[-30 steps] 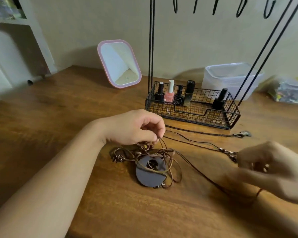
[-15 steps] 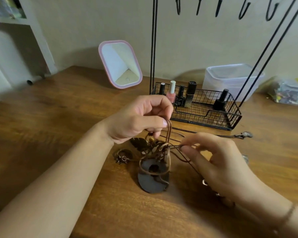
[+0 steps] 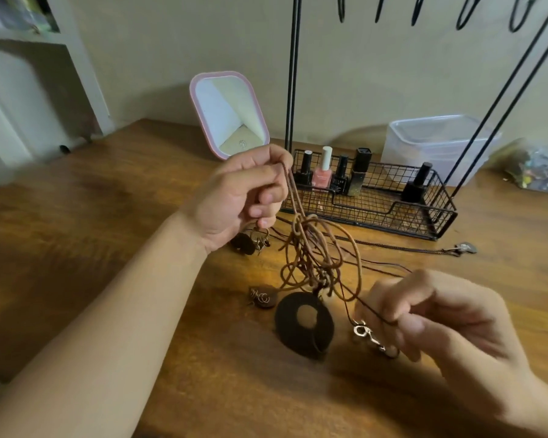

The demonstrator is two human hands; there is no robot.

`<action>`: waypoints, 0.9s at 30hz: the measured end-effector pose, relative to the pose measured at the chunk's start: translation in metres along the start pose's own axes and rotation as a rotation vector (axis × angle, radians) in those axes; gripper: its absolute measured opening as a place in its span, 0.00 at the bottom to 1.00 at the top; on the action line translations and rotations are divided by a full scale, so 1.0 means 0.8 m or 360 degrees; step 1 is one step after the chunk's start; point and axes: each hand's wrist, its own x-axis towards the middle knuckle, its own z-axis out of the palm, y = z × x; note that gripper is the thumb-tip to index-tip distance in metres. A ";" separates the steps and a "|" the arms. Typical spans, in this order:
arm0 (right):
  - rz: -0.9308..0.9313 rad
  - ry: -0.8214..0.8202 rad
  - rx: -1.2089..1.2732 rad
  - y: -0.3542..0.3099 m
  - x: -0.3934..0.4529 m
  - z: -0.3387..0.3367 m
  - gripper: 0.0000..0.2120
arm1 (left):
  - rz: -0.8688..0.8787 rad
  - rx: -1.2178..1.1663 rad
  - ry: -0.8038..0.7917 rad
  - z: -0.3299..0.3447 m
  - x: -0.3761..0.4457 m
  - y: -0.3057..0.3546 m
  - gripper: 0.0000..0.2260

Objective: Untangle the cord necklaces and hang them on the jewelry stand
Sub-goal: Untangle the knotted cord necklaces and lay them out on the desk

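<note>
My left hand (image 3: 244, 197) pinches the top of a tangle of brown cord necklaces (image 3: 320, 257) and holds it up above the wooden table (image 3: 108, 232). A dark round pendant with a hole (image 3: 304, 324) hangs at the tangle's foot, touching the table. My right hand (image 3: 431, 320) pinches a thin dark cord that runs out of the tangle, with a metal clasp (image 3: 366, 335) dangling beside its fingers. Two thin necklaces lie flat on the table, one ending in a silver pendant (image 3: 465, 248). The black jewelry stand (image 3: 291, 74) rises behind, its hooks (image 3: 465, 14) along the top edge.
The stand's wire basket (image 3: 377, 210) holds several nail polish bottles. A pink-framed mirror (image 3: 230, 115) leans at the back left, a clear plastic tub (image 3: 437, 143) and a bag of small items (image 3: 538, 169) at the back right. A small wire-wrapped pendant (image 3: 263, 297) lies by the tangle.
My left hand has lifted the tangle higher off the table. My right hand came in to the knot, took a thin cord, then drew it down and to the right.
</note>
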 end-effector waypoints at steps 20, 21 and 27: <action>0.1138 -0.0293 -0.0605 -0.014 0.023 0.006 0.32 | 0.0259 -0.0797 0.0317 0.009 0.001 0.004 0.13; 0.1126 -0.0301 -0.0623 -0.013 0.024 0.007 0.36 | 0.0254 -0.0822 0.0237 0.010 0.000 0.004 0.13; 0.0972 -0.0306 -0.0683 -0.009 0.024 0.017 0.56 | 0.0238 -0.1239 -0.0117 0.020 0.002 -0.004 0.11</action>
